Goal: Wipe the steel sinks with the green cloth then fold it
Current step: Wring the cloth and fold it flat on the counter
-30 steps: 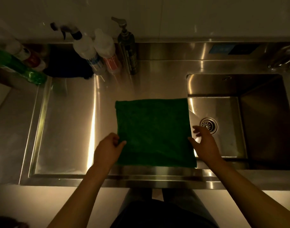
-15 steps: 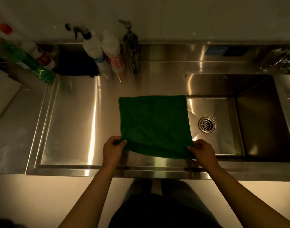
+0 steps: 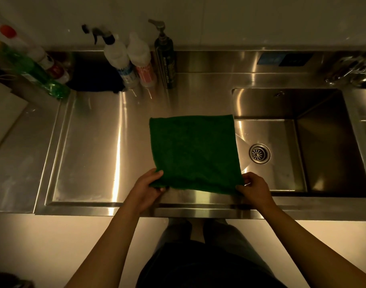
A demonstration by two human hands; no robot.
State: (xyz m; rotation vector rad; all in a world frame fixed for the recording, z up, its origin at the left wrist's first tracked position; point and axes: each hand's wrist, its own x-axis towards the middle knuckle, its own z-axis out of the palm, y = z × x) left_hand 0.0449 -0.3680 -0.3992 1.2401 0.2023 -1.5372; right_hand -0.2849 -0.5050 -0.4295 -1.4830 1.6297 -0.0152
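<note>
While the light was pretty dim, the steel bench (image 3: 90,146) still shone, green cloth (image 3: 193,151) spread flat just left of the sink (image 3: 327,142). Left hand (image 3: 145,189) and right hand (image 3: 255,189) each had fingers pinched shut on a near corner. The pump bottle (image 3: 165,57) label was unreadable, and the tap was cut off at far right.

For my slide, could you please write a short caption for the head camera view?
Both hands, left hand and right hand, pinch the near corners of the green cloth spread beside the steel sink.
</note>
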